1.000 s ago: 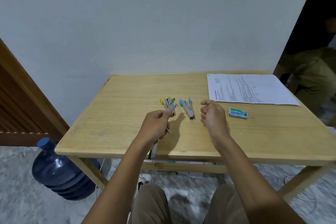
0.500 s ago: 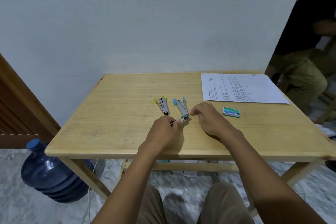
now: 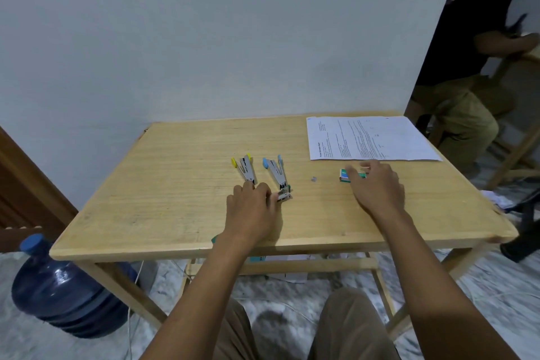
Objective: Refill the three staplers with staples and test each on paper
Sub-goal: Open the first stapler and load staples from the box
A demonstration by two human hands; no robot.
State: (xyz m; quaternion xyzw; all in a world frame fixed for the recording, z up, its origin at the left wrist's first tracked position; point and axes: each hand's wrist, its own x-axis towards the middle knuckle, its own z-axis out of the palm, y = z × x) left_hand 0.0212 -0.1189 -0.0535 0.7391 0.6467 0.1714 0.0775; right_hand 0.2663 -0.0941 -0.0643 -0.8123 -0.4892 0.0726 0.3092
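Yellow-tipped stapler (image 3: 245, 168) and blue-tipped stapler (image 3: 276, 170) open side by side, third stapler (image 3: 284, 195) just nearer, staple box (image 3: 344, 176) near paper (image 3: 371, 137).

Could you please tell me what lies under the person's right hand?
A green staple box lies on the table, its left end showing. The right hand covers the rest, so any grip on it is hidden.

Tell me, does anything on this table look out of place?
One small grey bit lies loose on the table, between the blue-tipped stapler and the green staple box; possibly stray staples. Otherwise nothing stands out.
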